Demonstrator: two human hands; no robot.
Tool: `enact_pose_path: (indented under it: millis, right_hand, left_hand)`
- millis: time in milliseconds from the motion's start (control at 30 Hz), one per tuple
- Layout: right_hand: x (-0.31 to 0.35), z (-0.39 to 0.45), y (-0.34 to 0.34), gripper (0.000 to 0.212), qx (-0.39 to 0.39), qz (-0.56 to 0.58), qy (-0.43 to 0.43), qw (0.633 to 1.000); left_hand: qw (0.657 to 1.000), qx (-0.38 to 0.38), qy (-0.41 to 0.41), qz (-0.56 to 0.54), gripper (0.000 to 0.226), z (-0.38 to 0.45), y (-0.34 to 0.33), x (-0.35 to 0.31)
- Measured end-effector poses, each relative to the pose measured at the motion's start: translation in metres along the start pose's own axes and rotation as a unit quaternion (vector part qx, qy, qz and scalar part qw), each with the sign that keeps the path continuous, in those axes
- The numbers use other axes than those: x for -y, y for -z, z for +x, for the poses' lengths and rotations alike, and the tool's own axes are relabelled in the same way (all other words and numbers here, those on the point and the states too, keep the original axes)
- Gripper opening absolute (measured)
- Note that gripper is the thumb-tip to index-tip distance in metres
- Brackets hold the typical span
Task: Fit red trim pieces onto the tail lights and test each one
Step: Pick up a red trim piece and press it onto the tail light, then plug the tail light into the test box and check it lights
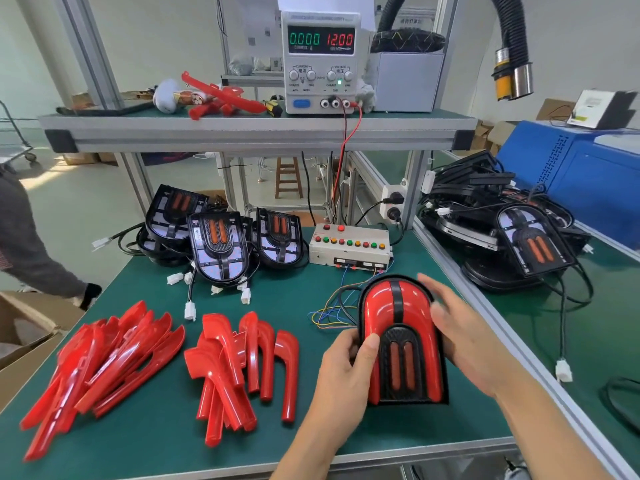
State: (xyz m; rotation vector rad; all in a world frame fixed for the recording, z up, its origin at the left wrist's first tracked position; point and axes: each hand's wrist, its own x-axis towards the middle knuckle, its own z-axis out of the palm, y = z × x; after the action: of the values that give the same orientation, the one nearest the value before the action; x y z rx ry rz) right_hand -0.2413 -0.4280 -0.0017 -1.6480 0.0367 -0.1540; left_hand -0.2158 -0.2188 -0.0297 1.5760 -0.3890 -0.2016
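A tail light (398, 337) with red trim on both sides sits between my hands above the green bench. My left hand (341, 372) grips its left edge, thumb on the red trim. My right hand (460, 330) holds its right edge with fingers wrapped around it. Two piles of loose red trim pieces lie on the mat: long curved ones (100, 368) at the left and shorter hooked ones (239, 362) in the middle. Several bare tail lights (218, 244) without trim stand at the back of the mat, their white connectors trailing.
A test box (349, 247) with coloured buttons sits behind the held light, thin wires running toward it. A power supply (320, 60) on the upper shelf reads 0.000 and 12.00. More tail lights (519, 237) are stacked at the right. A cardboard box (24, 334) stands at left.
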Motion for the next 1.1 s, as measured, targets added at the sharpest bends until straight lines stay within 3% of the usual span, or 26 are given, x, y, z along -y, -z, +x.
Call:
enact_pose_path:
  millis: [133,233,333,400,433,500,567,667,767,967,1100]
  right_hand:
    - [-0.031,-0.042,0.002,0.061,-0.082,-0.053,0.014,0.995]
    - [-0.051,-0.059,0.005,0.054,-0.170,0.052,-0.001,0.984]
    - [-0.053,-0.064,0.010,0.040,-0.222,0.184,-0.052,0.956]
    - [-0.052,-0.064,0.014,0.042,-0.253,0.199,-0.079,0.944]
    - [-0.050,-0.063,0.014,0.038,-0.262,0.200,-0.085,0.940]
    - [-0.048,-0.061,0.012,0.032,-0.274,0.191,-0.094,0.938]
    - [-0.048,-0.058,0.009,0.030,-0.281,0.163,-0.101,0.940]
    - [-0.047,-0.054,0.005,0.030,-0.278,0.119,-0.110,0.947]
    - [-0.043,-0.055,0.002,0.032,-0.270,0.076,-0.121,0.952]
    - [-0.033,-0.060,0.007,0.023,-0.275,-0.078,-0.167,0.944]
    - [-0.029,-0.062,0.005,0.021,-0.314,-0.145,-0.180,0.921]
  left_hand:
    - [0.998,0.009,0.018,-0.062,0.030,-0.002,-0.015,-0.013]
    - [0.998,0.058,0.002,-0.012,0.045,-0.004,-0.022,-0.017]
    - [0.994,-0.049,-0.033,0.090,0.027,0.000,-0.014,-0.008]
    - [0.974,-0.119,-0.057,0.182,0.013,0.002,-0.001,0.001]
    - [0.964,-0.112,-0.065,0.233,0.008,0.002,0.006,0.005]
    - [0.929,-0.033,-0.077,0.359,0.015,-0.004,0.014,0.012]
    - [0.864,0.051,-0.072,0.495,0.036,-0.012,0.015,0.020]
    - [0.823,0.087,-0.054,0.559,0.037,-0.021,0.014,0.022]
    - [0.837,0.095,-0.067,0.535,0.020,-0.021,0.014,0.023]
    - [0.929,0.044,-0.080,0.358,0.010,-0.010,0.006,0.014]
    - [0.938,0.079,-0.058,0.334,0.013,0.001,-0.004,0.014]
